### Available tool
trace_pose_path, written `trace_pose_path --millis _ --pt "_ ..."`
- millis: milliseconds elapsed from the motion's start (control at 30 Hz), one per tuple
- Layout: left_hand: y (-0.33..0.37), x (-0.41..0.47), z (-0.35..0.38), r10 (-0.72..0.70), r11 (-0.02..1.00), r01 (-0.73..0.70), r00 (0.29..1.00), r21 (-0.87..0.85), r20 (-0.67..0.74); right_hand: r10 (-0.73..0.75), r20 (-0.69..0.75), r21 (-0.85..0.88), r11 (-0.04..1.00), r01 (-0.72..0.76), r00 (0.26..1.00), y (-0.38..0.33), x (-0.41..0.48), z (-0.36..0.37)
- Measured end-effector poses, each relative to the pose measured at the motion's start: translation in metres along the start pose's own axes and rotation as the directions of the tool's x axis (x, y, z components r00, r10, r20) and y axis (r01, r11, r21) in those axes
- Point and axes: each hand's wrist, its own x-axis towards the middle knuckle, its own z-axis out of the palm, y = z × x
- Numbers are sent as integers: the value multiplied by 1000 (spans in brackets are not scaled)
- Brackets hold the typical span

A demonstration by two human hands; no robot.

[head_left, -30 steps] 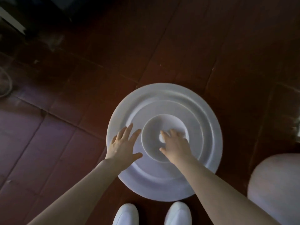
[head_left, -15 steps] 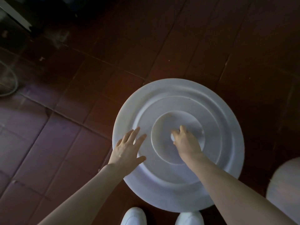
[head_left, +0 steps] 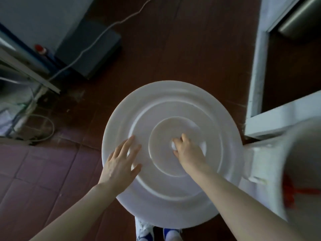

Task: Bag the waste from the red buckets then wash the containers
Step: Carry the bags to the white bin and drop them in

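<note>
Both hands are on the round white lid (head_left: 173,105), level just ahead of the shoes (head_left: 144,232); right hand (head_left: 188,152) is nearer centre, fingers curled round the central knob (head_left: 173,145) directly beneath them; left hand (head_left: 119,164) rests flat, fingers spread, leftward; the lift is probably straight up.

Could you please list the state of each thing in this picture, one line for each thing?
lid: top side up; what is under it is hidden.
left hand: fingers straight, resting flat on the lid.
right hand: fingers curled round the knob in the lid's middle.
tub at the right: blurred; open or covered, cannot tell.
cable: lying loose on the floor.
</note>
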Motion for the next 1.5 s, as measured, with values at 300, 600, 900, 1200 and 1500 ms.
trace_pose_path --millis 300,600,900,1200,1500 --pt "132 -25 -159 327 935 -278 917 220 -230 53 -197 262 965 1 979 30 -107 -127" --pt "199 -17 -229 297 925 -207 917 319 -266 68 -406 267 963 47 911 72 -149 -214" --pt "336 -5 -204 391 902 -339 904 267 -174 150 -382 183 980 -84 912 201 -247 -246" --pt "448 16 -83 520 840 -533 844 100 133 362 -164 201 923 -328 918 331 -325 -155" --pt "491 29 24 450 857 -509 815 80 367 494 3 284 833 -474 870 399 -339 -63"
